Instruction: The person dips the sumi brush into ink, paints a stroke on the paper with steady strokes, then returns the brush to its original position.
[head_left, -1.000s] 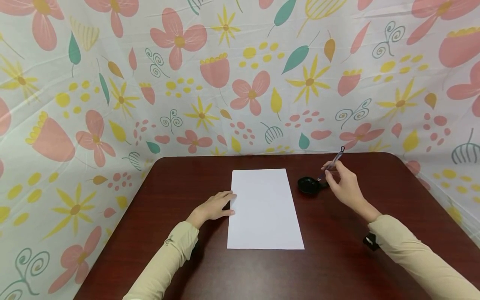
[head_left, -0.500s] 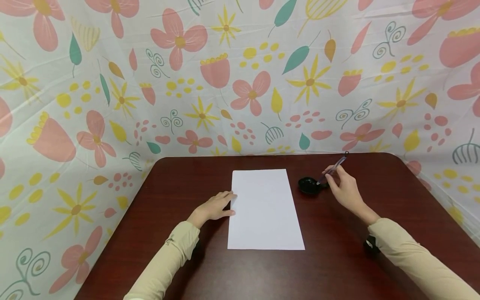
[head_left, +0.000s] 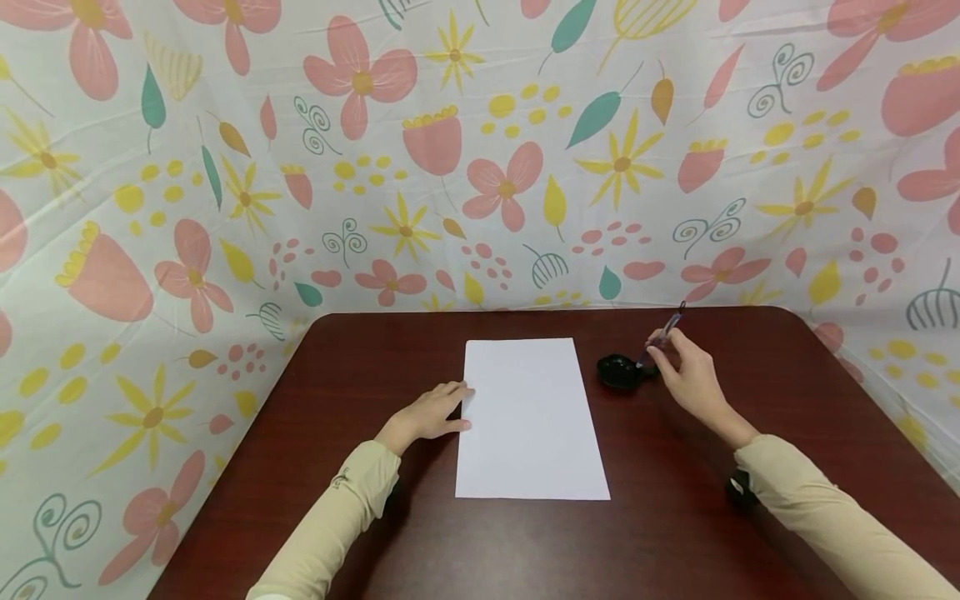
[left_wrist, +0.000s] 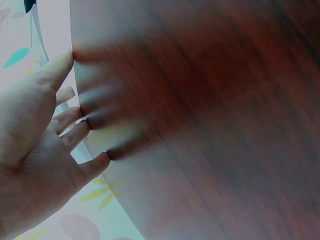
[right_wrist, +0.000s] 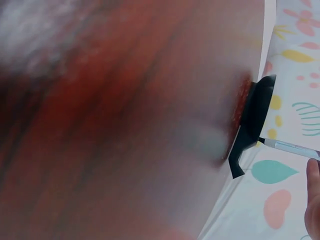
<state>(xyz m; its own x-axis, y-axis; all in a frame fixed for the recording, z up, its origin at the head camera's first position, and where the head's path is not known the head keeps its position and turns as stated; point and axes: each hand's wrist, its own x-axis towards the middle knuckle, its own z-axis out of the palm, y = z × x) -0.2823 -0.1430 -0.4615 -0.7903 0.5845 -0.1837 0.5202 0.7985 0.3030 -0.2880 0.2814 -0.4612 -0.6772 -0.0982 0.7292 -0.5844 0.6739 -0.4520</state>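
Observation:
My right hand (head_left: 692, 377) pinches a slim brush (head_left: 667, 327) with a small hanging loop on its top end. The brush leans up and to the right, its dark tip down at the rim of a black spoon-shaped dish (head_left: 617, 372) near the handle. In the right wrist view the brush (right_wrist: 286, 146) has a pale shaft, and its tip meets the edge of the dish (right_wrist: 257, 110). A blank white sheet of paper (head_left: 531, 421) lies upright at the middle of the table. My left hand (head_left: 429, 413) rests with extended fingers on its left edge.
The dark reddish-brown table (head_left: 337, 367) reaches back to a white cloth (head_left: 480, 217) printed with flowers and leaves, which hangs behind and beside it. A black wrist device (head_left: 741, 490) shows under the right sleeve (head_left: 832, 508).
The brush has tilted to the right and then partly back upright, its tip staying around the black dish. My left hand and the paper have stayed put.

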